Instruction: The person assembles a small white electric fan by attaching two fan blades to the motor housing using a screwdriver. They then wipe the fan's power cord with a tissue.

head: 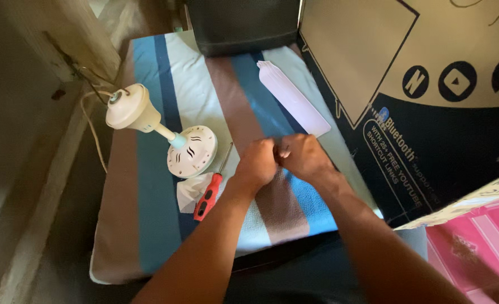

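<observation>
Far left: cream ceiling-fan motor assy lies on its side on the striped mattress. Its cup-shaped canopy is at far left with a cord trailing off toward the wall, a short rod joins it to the round motor housing. Probably heavy for its size and rigid; the rod or the housing rim looks the best place to grip. Plastic canopy could crack if dropped.

Just near the housing: crumpled white paper or plastic bit, light and soft. Touching it on the right, a screwdriver w/ red handle, shaft pointing far. Stiff, easy to take by the handle, may roll on the fabric.

Centre: left hand and right hand are both curled closed, knuckles up, pressed together over the mattress. They seem to pinch something small between the fingertips; it's hidden, so can't tell what. If a small part such as a screw, it would be slippery and easy to lose in the cloth.

Far of the hands: white fan blade flat on the mattress, thin, light, prob. bends if held at one end; hold mid-length.

Right: big dark cardboard box, pink carton near right.
</observation>
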